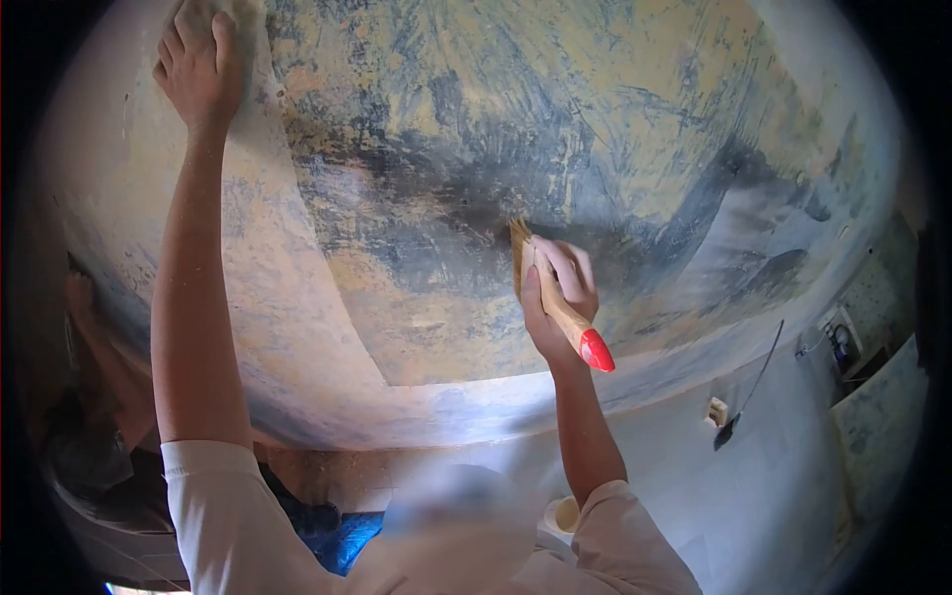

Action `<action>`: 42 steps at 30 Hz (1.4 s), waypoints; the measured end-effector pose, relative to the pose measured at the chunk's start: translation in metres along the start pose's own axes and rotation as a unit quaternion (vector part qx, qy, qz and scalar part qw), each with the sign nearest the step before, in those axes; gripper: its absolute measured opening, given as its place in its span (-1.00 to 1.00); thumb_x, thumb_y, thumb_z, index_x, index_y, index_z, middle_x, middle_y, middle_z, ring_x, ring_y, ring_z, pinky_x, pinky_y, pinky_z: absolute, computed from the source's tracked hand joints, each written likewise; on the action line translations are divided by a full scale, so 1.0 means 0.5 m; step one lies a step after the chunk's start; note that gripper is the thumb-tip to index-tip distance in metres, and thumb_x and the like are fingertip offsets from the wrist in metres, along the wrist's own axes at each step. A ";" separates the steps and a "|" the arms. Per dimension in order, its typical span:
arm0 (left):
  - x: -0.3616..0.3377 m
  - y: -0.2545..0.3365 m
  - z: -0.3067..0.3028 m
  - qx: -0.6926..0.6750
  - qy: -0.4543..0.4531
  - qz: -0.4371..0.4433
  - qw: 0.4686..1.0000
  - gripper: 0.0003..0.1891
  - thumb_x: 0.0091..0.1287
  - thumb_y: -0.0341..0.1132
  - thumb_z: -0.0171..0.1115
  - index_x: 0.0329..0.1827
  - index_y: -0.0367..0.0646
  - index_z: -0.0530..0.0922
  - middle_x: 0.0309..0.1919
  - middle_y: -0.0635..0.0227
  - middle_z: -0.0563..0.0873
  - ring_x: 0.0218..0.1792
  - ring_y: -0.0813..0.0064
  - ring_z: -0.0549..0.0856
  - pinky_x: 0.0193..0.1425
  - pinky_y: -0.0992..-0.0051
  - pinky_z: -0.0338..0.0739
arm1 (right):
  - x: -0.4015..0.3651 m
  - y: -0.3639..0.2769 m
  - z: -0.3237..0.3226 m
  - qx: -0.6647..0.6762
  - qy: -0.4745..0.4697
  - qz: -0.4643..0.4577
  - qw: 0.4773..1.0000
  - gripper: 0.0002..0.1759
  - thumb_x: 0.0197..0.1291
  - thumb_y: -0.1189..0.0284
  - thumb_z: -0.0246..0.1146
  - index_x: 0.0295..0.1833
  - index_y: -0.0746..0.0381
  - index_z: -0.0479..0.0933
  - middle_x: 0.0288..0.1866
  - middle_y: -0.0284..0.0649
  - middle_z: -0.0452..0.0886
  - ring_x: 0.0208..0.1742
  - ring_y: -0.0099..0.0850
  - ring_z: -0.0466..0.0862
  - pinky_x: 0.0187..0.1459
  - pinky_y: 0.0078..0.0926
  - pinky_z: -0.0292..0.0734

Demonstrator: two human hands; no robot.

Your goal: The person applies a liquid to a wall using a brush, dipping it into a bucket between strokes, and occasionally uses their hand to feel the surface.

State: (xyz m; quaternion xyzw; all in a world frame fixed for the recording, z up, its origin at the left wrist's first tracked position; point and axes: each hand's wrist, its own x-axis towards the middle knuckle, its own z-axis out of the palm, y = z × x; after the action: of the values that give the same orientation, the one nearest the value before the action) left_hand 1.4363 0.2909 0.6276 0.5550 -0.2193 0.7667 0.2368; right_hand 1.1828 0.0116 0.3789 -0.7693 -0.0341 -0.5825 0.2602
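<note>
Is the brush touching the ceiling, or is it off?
Touching. The brush, gripped in the right hand, has its bristles pressed against a dark patch of the ceiling.

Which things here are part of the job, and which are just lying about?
In use: wooden brush with red-tipped handle in right hand; blotchy yellow-grey surface, left hand pressed on it.
Lying about: blue plastic sheet; white wall socket; black cable.

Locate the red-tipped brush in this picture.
Head view, just right of centre: the brush is held in the right hand, bristles against the mottled surface, far from the left hand pressed to it at top left.
</note>
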 end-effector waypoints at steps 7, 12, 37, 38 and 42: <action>-0.001 0.009 -0.001 0.011 0.002 -0.001 1.000 -0.46 0.50 0.08 -0.20 0.45 0.13 0.36 0.44 0.38 0.41 0.44 0.25 0.34 0.47 0.15 0.10 | 0.032 0.003 0.002 0.043 0.056 -0.024 0.997 -0.61 0.20 0.64 0.24 0.17 0.26 0.57 0.11 -0.04 0.59 0.05 -0.20 0.68 0.06 -0.37 0.60; -0.001 0.003 -0.001 0.011 -0.003 -0.001 1.000 -0.46 0.50 0.09 -0.20 0.44 0.10 0.36 0.44 0.38 0.40 0.44 0.25 0.34 0.47 0.15 0.10 | -0.035 0.028 0.007 0.076 -0.030 0.010 0.997 -0.68 0.26 0.64 0.21 0.13 0.34 0.55 0.02 -0.02 0.65 0.05 -0.14 0.70 0.07 -0.35 0.59; -0.003 -0.004 -0.001 0.004 -0.008 -0.016 1.000 -0.46 0.51 0.09 -0.23 0.46 0.10 0.34 0.41 0.33 0.41 0.42 0.22 0.34 0.46 0.16 0.08 | -0.055 0.043 0.059 -0.007 0.002 -0.062 0.998 -0.59 0.15 0.68 0.19 0.15 0.31 0.56 0.15 0.00 0.64 0.16 -0.14 0.66 0.14 -0.35 0.58; -0.003 -0.002 -0.002 -0.001 -0.013 -0.019 1.000 -0.46 0.51 0.08 -0.23 0.46 0.11 0.34 0.41 0.34 0.41 0.42 0.23 0.34 0.46 0.16 0.08 | -0.081 0.051 0.058 -0.006 0.002 -0.065 0.998 -0.59 0.15 0.68 0.19 0.15 0.31 0.56 0.15 0.00 0.64 0.16 -0.14 0.66 0.14 -0.35 0.58; -0.003 0.005 -0.007 -0.014 -0.008 -0.005 1.000 -0.47 0.52 0.07 -0.21 0.46 0.12 0.34 0.42 0.36 0.41 0.42 0.23 0.35 0.45 0.16 0.08 | -0.202 0.062 0.031 -0.055 -0.110 0.030 0.992 -0.58 0.14 0.64 0.23 0.17 0.27 0.53 0.08 0.01 0.65 0.06 -0.09 0.69 0.08 -0.33 0.60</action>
State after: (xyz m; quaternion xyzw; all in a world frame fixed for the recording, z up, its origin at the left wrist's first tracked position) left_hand 1.4327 0.2908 0.6252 0.5587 -0.2291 0.7579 0.2470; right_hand 1.1753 0.0170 0.2726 -0.8426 -0.0076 -0.4870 0.2299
